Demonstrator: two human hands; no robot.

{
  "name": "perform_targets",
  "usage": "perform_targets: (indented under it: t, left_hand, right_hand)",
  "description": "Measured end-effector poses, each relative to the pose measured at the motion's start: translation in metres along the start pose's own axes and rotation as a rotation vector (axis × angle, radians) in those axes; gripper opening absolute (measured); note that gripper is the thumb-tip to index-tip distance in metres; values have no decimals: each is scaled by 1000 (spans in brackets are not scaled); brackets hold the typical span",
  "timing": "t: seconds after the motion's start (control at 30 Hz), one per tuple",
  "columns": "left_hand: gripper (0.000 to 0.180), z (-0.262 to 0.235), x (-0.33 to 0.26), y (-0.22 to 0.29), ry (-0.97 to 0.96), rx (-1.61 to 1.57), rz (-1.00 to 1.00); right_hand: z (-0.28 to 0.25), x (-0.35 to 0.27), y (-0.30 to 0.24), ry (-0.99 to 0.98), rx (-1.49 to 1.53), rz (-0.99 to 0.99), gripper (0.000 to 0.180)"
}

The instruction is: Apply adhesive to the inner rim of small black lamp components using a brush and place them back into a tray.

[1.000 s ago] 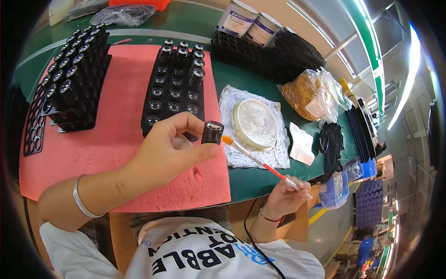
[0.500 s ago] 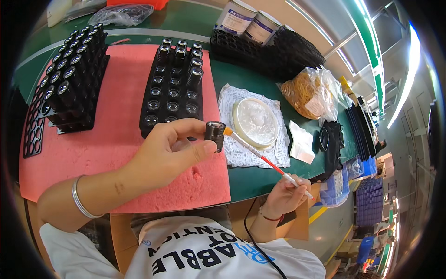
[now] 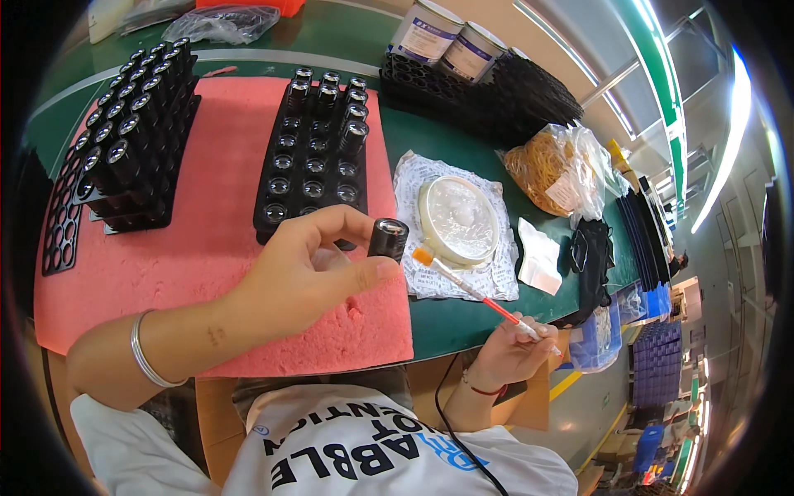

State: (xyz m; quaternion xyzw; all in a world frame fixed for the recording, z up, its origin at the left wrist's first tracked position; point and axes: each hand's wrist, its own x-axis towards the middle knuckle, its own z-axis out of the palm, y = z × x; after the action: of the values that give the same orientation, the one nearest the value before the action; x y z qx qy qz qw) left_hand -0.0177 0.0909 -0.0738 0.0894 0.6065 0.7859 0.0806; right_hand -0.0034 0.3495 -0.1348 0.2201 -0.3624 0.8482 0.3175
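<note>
Between the thumb and fingers of my left hand (image 3: 318, 263) is a short black cylinder (image 3: 388, 240), its glassy round end facing up. My right hand (image 3: 514, 351) pinches a paintbrush (image 3: 499, 309) with a red and white handle. The brush's orange bristles point at the cylinder, a small gap apart from it. Behind my left hand, a black tray (image 3: 266, 217) holds rows of similar lens-topped cylinders, some standing taller. A round dish (image 3: 460, 219) of clear, glossy material sits on a printed sheet (image 3: 405, 178) beyond the brush.
Stacked black trays of cylinders (image 3: 132, 157) stand left on a pink foam mat (image 3: 219, 165). Two cans (image 3: 425, 35) rest on black trays (image 3: 496, 99) at the back. Right of the dish lie a white tissue (image 3: 539, 258), a bag of rubber bands (image 3: 550, 169) and a black cloth item (image 3: 590, 260).
The brush tip has come away from the cylinder's side, where it was touching. The cylinder is tilted a little, showing more of its glassy end.
</note>
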Motion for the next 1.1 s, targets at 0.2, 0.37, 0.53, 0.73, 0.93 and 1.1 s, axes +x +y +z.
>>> perform_targets:
  t: [0.2, 0.37, 0.53, 0.73, 0.93, 1.1]
  left_hand:
    - [28, -2, 0, 1, -7, 43, -34]
    - [28, -2, 0, 1, -6, 75, -4]
    - [27, -1, 0, 4, 1, 43, -1]
    - [25, -2, 0, 3, -53, 80, -61]
    - [28, 0, 0, 0, -59, 28, -6]
    - [24, -3, -5, 1, -168, 127, 9]
  right_hand:
    - [1, 2, 0, -110, -148, -38, 21]
    - [-1, 0, 2, -72, -134, -40, 23]
    - [-9, -2, 4, -50, -190, -87, 22]
    - [-6, -1, 4, -35, -261, -126, 19]
    - [-10, -1, 5, -14, -237, -145, 18]
    - [0, -1, 4, 119, -160, -157, 21]
